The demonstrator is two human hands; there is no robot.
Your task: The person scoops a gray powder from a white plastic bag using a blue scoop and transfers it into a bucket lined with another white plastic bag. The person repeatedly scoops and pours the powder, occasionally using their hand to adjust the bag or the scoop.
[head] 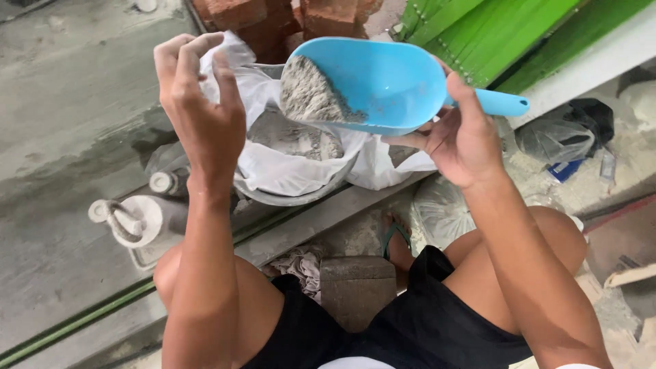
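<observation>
Two hands work above a white bag (287, 171) at twelve o'clock — the right hand (459, 140) grips a blue scoop (383, 78) carrying grey powder (309, 92), the left hand (201, 113) pinches the bag's rim at ten o'clock — red bricks (273, 20) stand behind.

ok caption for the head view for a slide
Right hand holds a blue scoop of grey powder above a white bag; left hand grips the bag's edge.
</observation>
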